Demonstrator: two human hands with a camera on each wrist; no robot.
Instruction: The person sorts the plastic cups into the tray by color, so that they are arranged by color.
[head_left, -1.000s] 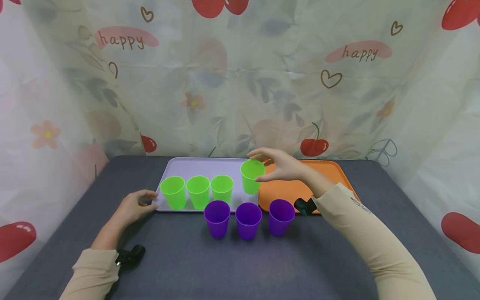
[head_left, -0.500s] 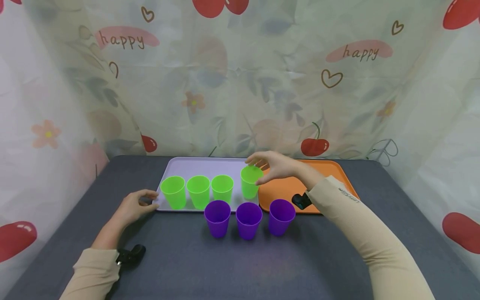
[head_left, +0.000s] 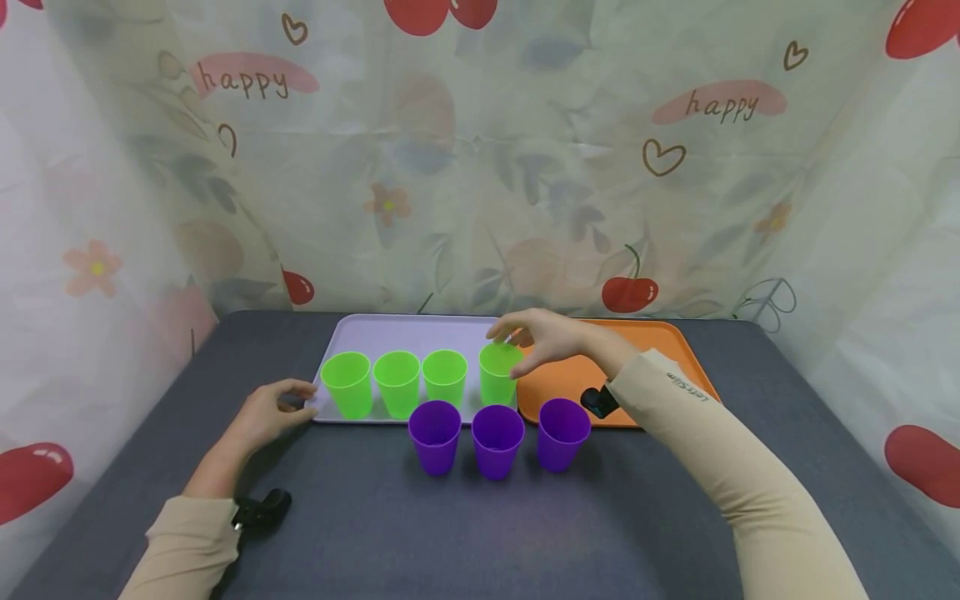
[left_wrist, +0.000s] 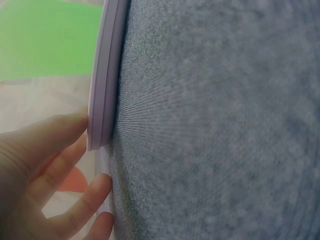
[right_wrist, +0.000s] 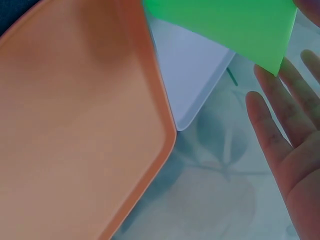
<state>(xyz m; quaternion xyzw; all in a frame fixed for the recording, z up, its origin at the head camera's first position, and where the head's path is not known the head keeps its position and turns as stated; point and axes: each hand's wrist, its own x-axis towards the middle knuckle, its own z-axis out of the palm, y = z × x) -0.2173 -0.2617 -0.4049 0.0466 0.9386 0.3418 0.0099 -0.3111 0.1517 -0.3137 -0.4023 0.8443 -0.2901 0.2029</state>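
My right hand (head_left: pixel 546 337) holds a green cup (head_left: pixel 497 377) upright by its rim, low over the right end of the lilac tray (head_left: pixel 405 329). In the right wrist view the fingertips meet the rim of this green cup (right_wrist: pixel 235 25). Three more green cups stand in a row on the tray: a left one (head_left: pixel 347 387), a middle one (head_left: pixel 396 387) and a right one (head_left: pixel 444 379). At the tray's front left, my left hand (head_left: pixel 262 417) touches the edge with relaxed fingers. The left wrist view shows its fingertips against the tray rim (left_wrist: pixel 104 85).
An orange tray (head_left: pixel 585 379) adjoins the lilac one on the right. In front of the trays stand three purple cups (head_left: pixel 435 442), upright on the dark grey table (head_left: pixel 420 542). A patterned curtain (head_left: pixel 480 167) closes off the back and sides.
My right hand has lowered the green cup toward the lilac tray and shifted slightly left. My left hand and the other cups have kept their places.
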